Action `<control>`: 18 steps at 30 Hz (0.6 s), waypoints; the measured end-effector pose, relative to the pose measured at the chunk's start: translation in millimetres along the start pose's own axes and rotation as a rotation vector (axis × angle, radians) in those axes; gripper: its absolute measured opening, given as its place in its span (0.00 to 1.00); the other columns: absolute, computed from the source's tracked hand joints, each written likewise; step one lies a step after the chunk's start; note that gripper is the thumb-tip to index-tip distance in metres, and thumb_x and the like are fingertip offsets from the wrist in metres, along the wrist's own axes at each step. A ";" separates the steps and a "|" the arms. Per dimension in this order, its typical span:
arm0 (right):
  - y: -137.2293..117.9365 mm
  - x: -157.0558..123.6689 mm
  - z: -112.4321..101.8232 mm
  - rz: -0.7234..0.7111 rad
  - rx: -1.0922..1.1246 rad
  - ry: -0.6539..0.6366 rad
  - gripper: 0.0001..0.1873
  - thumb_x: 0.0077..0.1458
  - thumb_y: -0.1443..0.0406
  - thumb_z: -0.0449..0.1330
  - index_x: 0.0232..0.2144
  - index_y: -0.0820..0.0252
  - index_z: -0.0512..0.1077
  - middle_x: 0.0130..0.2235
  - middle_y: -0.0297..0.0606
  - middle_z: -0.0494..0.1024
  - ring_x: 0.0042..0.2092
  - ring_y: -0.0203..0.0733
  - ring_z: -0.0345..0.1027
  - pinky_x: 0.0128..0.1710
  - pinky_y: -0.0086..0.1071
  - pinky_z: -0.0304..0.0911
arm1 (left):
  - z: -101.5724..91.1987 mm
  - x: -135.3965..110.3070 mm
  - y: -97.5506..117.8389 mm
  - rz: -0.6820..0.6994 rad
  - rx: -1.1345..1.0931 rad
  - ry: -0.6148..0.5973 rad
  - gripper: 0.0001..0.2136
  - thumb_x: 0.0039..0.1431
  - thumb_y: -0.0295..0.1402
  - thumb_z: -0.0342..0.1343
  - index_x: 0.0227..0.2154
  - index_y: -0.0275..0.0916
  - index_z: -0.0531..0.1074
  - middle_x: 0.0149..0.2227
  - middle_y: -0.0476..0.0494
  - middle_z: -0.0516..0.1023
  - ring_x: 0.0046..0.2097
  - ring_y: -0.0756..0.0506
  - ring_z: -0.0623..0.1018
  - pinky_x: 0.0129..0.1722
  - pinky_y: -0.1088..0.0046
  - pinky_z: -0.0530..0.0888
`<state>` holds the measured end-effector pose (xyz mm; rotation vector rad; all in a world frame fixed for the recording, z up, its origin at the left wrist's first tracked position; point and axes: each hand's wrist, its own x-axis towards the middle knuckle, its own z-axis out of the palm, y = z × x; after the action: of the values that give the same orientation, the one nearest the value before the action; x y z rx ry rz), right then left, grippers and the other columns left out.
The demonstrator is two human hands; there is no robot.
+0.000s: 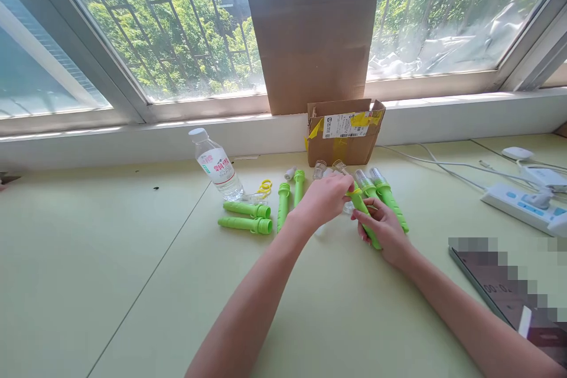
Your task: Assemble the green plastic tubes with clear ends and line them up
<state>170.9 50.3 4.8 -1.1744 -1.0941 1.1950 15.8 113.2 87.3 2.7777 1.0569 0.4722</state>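
Observation:
My right hand [387,229] is wrapped round a green plastic tube [359,205], which tilts with its upper end away to the left. At that upper end sits a yellow ring [355,190], and the closed fingers of my left hand [325,196] pinch it there, partly hiding it. Just right of the held tube lie two green tubes with clear caps [392,204]. Left of my left hand are two upright-lying green tubes [283,204], and further left two more lie sideways [245,225], their threaded ends open. Clear caps [319,168] show behind my left hand.
A water bottle [217,165] stands at the left, near loose yellow rings [264,188] and a small white piece [290,173]. An open cardboard box [343,147] is against the wall. At the right are a power strip [522,204], white cables and a phone [491,289].

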 end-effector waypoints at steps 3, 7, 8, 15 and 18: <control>-2.0 -0.7 2.4 -0.026 0.029 -0.034 0.16 0.51 0.53 0.62 0.35 0.58 0.69 0.33 0.35 0.72 0.24 0.33 0.65 0.22 0.29 0.61 | -2.6 -1.0 -0.4 0.010 0.000 -0.008 0.03 0.59 0.31 0.52 0.36 0.40 0.66 0.40 0.45 0.75 0.44 0.45 0.73 0.34 0.72 0.68; -3.3 -1.9 4.0 -0.014 0.017 -0.088 0.16 0.54 0.52 0.59 0.32 0.59 0.70 0.28 0.34 0.71 0.24 0.33 0.63 0.23 0.28 0.59 | -5.9 -2.6 -0.5 0.024 0.007 -0.027 0.05 0.58 0.27 0.52 0.37 0.40 0.66 0.41 0.45 0.75 0.44 0.44 0.73 0.33 0.72 0.67; -3.2 -2.0 3.7 -0.007 0.008 -0.098 0.16 0.55 0.51 0.58 0.30 0.59 0.69 0.25 0.33 0.70 0.23 0.33 0.62 0.21 0.28 0.58 | -6.1 -2.8 -0.5 0.015 0.011 -0.028 0.05 0.58 0.26 0.51 0.36 0.40 0.66 0.41 0.44 0.75 0.44 0.44 0.73 0.33 0.72 0.67; -0.5 -1.1 0.7 0.013 -0.032 -0.031 0.20 0.49 0.53 0.64 0.39 0.55 0.65 0.27 0.30 0.72 0.18 0.31 0.58 0.15 0.27 0.53 | -6.7 -2.0 0.3 -0.013 -0.012 -0.047 0.02 0.59 0.30 0.52 0.34 0.40 0.68 0.40 0.46 0.76 0.42 0.44 0.74 0.34 0.72 0.68; -1.7 -1.8 1.4 0.017 -0.040 -0.028 0.19 0.49 0.53 0.64 0.37 0.55 0.64 0.27 0.30 0.72 0.18 0.31 0.59 0.16 0.27 0.54 | -8.6 -2.4 0.0 -0.011 -0.021 -0.051 0.03 0.58 0.31 0.53 0.35 0.40 0.69 0.40 0.46 0.76 0.42 0.44 0.75 0.34 0.72 0.68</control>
<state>169.5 48.6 6.6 -1.2032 -1.1360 1.2105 11.3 111.7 94.8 2.7484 1.0494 0.4073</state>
